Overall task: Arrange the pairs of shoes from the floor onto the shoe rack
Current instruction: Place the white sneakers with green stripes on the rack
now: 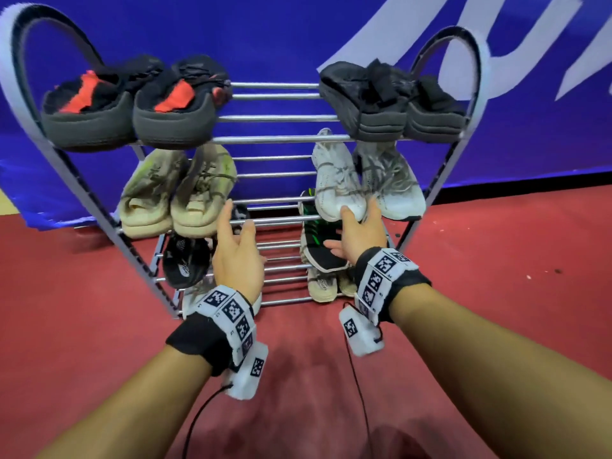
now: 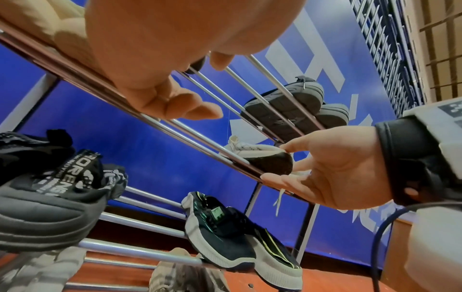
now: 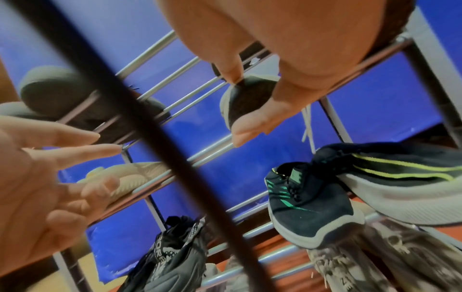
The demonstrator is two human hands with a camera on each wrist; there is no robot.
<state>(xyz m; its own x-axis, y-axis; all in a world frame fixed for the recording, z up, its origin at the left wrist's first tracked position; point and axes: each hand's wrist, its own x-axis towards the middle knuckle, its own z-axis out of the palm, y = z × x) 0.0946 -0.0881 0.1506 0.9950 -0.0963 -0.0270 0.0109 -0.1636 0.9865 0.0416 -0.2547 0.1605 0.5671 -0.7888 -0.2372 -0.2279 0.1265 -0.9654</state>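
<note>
The metal shoe rack carries pairs on several tiers. On its second tier a white pair sits at the right. My right hand pinches the heel of the left white shoe between thumb and fingers; the other white shoe lies beside it. From below, the right wrist view shows the thumb and a finger on that heel's dark sole. My left hand hovers with relaxed fingers in front of the second tier's front bar, next to the beige pair, and holds nothing.
A black and red pair and a black pair fill the top tier. Black shoes and black-green shoes lie on the third tier, pale ones below. A blue banner hangs behind; red floor surrounds the rack.
</note>
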